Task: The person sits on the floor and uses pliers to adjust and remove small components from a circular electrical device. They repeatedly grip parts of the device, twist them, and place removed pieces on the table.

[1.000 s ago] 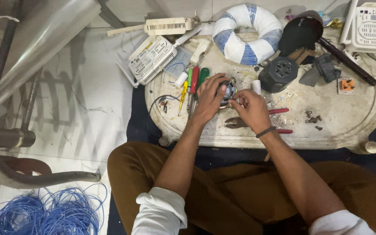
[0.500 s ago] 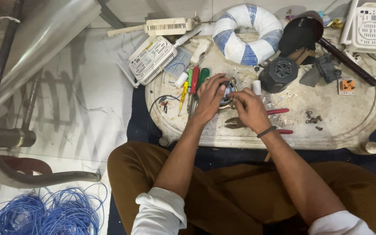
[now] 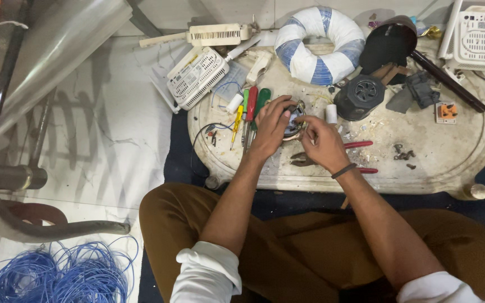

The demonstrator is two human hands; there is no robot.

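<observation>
My left hand (image 3: 271,128) grips a small round metal part (image 3: 294,115) with thin wires, held over a low oval white table (image 3: 439,163). My right hand (image 3: 324,143) meets it from the right, fingertips pinched at the part's edge; what they pinch is too small to tell. A dark band sits on my right wrist. Red-handled pliers (image 3: 355,146) lie under my right hand. Several screwdrivers (image 3: 249,112) with yellow, red and green handles lie just left of my left hand.
A blue-and-white wrapped ring (image 3: 319,45), a black round housing (image 3: 359,96), white router boxes (image 3: 197,76) and a small white roll (image 3: 331,113) crowd the table's back. A coil of blue wire (image 3: 57,275) lies on the floor at lower left, beside metal pipes (image 3: 23,224).
Both hands stay on the small part; the fingers shift slightly, nothing else has moved.
</observation>
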